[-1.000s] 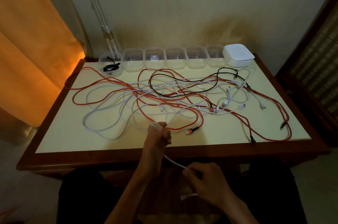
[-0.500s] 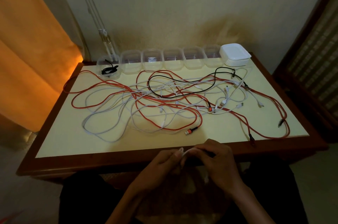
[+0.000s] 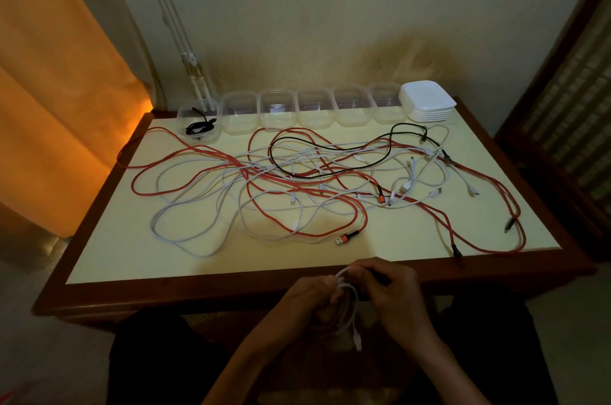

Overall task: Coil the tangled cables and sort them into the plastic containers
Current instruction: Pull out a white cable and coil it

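Below the table's front edge, my left hand (image 3: 309, 300) and my right hand (image 3: 391, 294) together hold a white cable (image 3: 347, 299) bent into loops, with its plug hanging down between them. A tangle of red cables (image 3: 330, 184), white cables (image 3: 198, 206) and one black cable (image 3: 330, 173) sprawls across the cream table top (image 3: 132, 252). Along the back edge stands a row of clear plastic containers (image 3: 314, 107). The leftmost container (image 3: 198, 122) holds a coiled black cable.
A stack of white lids (image 3: 428, 100) sits at the back right corner. An orange curtain (image 3: 49, 107) hangs at the left, and a dark wooden screen (image 3: 568, 90) stands at the right. The table has a dark wooden rim (image 3: 198, 292).
My left hand drew back from the tangle on the table to meet my right hand. The white cable came off the table and now hangs in loops between both hands.
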